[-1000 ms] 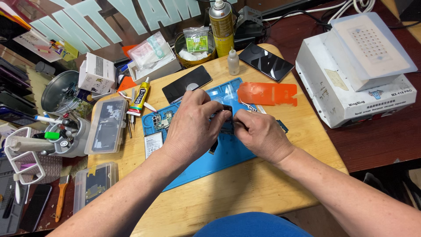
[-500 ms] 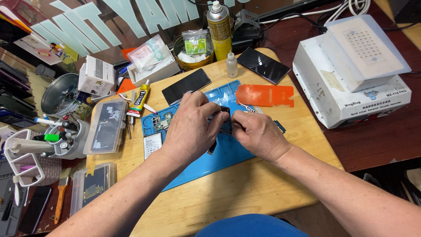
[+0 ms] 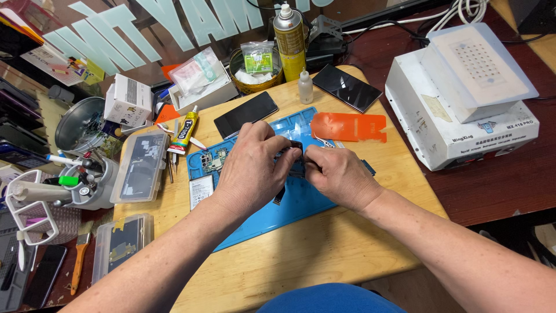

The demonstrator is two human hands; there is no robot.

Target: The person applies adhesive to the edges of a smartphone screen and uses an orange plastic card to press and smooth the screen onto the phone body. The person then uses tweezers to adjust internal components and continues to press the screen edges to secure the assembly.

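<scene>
Both hands meet over a blue work mat [image 3: 301, 200] on a wooden table [image 3: 324, 249]. My left hand [image 3: 250, 168] and my right hand [image 3: 337, 175] pinch a small dark phone part [image 3: 294, 157] between their fingertips, just above the mat. Most of the part is hidden by the fingers. A green circuit board [image 3: 209, 160] and a white battery [image 3: 201, 191] lie on the mat to the left of my left hand.
Two dark phones [image 3: 245, 114] [image 3: 347, 87], an orange plastic piece [image 3: 348, 127], a glue tube [image 3: 184, 131], a small dropper bottle [image 3: 305, 87] and a spray can [image 3: 289, 42] sit behind the mat. A white box-shaped machine [image 3: 463, 98] stands right; clear parts boxes [image 3: 139, 165] and a tool holder [image 3: 81, 182] stand left.
Both hands stay together on the small part over the mat; the fingers shift slightly. The camera view has drifted a little.
</scene>
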